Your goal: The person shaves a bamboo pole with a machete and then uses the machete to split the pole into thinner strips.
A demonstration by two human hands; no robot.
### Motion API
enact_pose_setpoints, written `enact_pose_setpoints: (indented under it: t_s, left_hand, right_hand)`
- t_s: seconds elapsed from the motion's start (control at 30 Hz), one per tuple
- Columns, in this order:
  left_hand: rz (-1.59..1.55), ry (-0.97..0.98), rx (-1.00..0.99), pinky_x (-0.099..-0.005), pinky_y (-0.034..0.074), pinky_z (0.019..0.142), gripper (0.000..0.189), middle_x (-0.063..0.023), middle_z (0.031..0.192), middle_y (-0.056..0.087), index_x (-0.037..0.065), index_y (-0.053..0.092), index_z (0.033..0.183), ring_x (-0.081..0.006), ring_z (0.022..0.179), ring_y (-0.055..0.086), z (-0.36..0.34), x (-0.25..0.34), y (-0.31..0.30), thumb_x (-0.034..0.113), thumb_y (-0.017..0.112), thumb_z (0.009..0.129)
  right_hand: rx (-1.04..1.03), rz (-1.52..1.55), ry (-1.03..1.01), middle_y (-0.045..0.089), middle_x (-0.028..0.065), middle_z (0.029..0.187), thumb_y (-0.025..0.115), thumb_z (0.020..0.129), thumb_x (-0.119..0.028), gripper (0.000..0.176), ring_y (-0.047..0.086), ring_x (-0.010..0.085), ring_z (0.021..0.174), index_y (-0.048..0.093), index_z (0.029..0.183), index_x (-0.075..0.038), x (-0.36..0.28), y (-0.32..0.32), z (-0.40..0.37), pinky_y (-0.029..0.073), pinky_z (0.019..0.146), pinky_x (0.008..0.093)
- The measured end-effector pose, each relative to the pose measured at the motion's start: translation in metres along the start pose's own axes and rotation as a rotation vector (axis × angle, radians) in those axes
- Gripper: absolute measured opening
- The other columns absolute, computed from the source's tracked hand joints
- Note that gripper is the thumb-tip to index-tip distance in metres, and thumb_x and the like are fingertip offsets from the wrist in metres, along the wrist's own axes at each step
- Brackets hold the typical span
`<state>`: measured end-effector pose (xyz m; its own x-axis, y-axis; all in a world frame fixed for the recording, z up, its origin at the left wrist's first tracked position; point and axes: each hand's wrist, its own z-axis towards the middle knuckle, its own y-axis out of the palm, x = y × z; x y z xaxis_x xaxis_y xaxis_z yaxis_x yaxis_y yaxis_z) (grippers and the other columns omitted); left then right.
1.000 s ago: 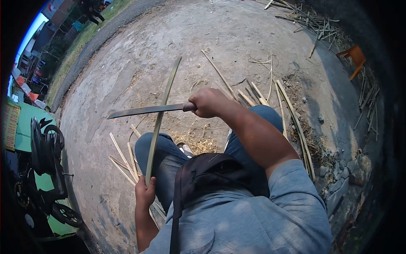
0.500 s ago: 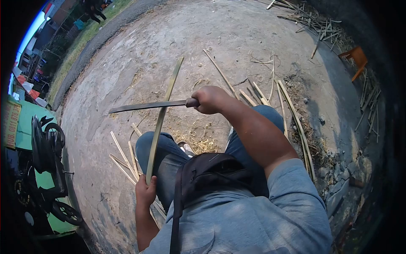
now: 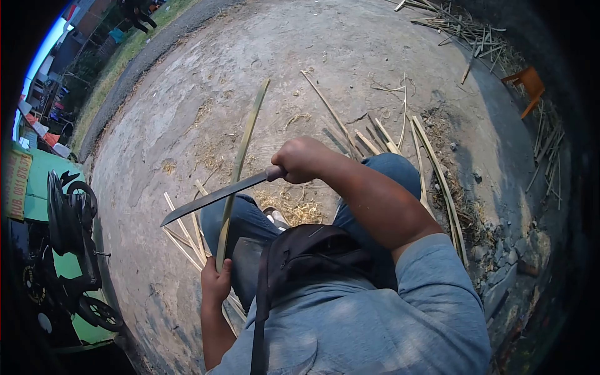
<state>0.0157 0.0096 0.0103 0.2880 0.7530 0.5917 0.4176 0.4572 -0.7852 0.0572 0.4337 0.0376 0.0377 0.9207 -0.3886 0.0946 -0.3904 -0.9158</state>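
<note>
My left hand is closed round the lower end of a long bamboo strip, which slants up and away past my left knee. In my right hand is the wooden handle of a machete. Its long dark blade points left and crosses over the strip a little above my knee, the tip lower than the handle. Pale shavings lie on the ground between my legs, near my feet. A black bag rests on my lap.
More bamboo strips lie beside my left leg and my right leg. A heap of strips is at the far right, near an orange chair. On the left stands a motorbike. A person is at the far upper left.
My right hand has drawn the machete down toward me along the bamboo strip, and the blade now tilts more, tip lower. My left hand stays in place on the strip.
</note>
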Motion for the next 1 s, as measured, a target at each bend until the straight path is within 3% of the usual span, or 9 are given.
enact_pose_setpoints:
  t_s: [0.13, 0.27, 0.47, 0.63, 0.73, 1.0]
  left_hand:
    - [0.002, -0.011, -0.004, -0.0421, 0.052, 0.070, 0.059, -0.0195, 0.080, 0.069, -0.003, 0.063, 0.102, -0.0307, 0.075, 0.069, 0.000, 0.002, -0.001, 0.056, 0.068, 0.099]
    - [0.026, -0.010, -0.005, -0.0416, 0.052, 0.070, 0.059, -0.0188, 0.080, 0.068, -0.003, 0.064, 0.102, -0.0308, 0.075, 0.068, -0.001, 0.002, -0.002, 0.056, 0.068, 0.099]
    - [0.008, 0.002, -0.016, -0.0416, 0.051, 0.069, 0.057, -0.0169, 0.078, 0.066, -0.002, 0.063, 0.101, -0.0293, 0.072, 0.066, 0.000, 0.000, -0.002, 0.055, 0.068, 0.100]
    - [0.016, 0.035, 0.012, -0.0407, 0.051, 0.067, 0.056, -0.0158, 0.076, 0.065, -0.002, 0.062, 0.099, -0.0266, 0.070, 0.064, 0.000, 0.003, -0.001, 0.054, 0.068, 0.100]
    - [0.003, 0.050, 0.014, -0.0407, 0.051, 0.066, 0.056, -0.0156, 0.074, 0.064, -0.002, 0.062, 0.099, -0.0265, 0.069, 0.064, 0.001, 0.002, 0.000, 0.054, 0.068, 0.100]
    - [0.023, 0.029, 0.000, -0.0413, 0.050, 0.067, 0.058, -0.0158, 0.074, 0.065, -0.002, 0.062, 0.098, -0.0267, 0.070, 0.065, 0.001, 0.003, -0.002, 0.056, 0.068, 0.099]
  right_hand:
    - [0.028, 0.135, 0.163, 0.077, 0.0112, 0.099, 0.069, 0.085, -0.025, 0.019, 0.073, 0.0333, 0.098, 0.078, 0.101, -0.018, 0.025, -0.003, 0.004, 0.059, 0.083, 0.0472]
    - [0.137, 0.188, 0.204, 0.077, 0.0120, 0.102, 0.071, 0.086, -0.026, 0.020, 0.073, 0.0341, 0.100, 0.078, 0.103, -0.019, 0.041, 0.004, 0.005, 0.058, 0.085, 0.0475]
    - [0.072, 0.165, 0.185, 0.076, 0.0119, 0.098, 0.071, 0.086, -0.027, 0.019, 0.073, 0.0345, 0.097, 0.078, 0.102, -0.018, 0.017, -0.003, -0.002, 0.059, 0.085, 0.0469]
    - [0.075, -0.001, -0.029, 0.076, 0.0105, 0.092, 0.070, 0.082, -0.025, 0.016, 0.075, 0.0313, 0.091, 0.078, 0.094, -0.018, 0.006, 0.007, 0.000, 0.060, 0.081, 0.0461]
    - [0.114, 0.002, -0.041, 0.076, 0.0104, 0.092, 0.070, 0.080, -0.023, 0.016, 0.075, 0.0309, 0.091, 0.078, 0.093, -0.018, 0.007, 0.012, 0.003, 0.060, 0.081, 0.0457]
    - [0.045, 0.114, 0.132, 0.077, 0.0102, 0.097, 0.069, 0.085, -0.025, 0.016, 0.074, 0.0332, 0.095, 0.078, 0.098, -0.020, 0.023, 0.003, 0.005, 0.059, 0.082, 0.0466]
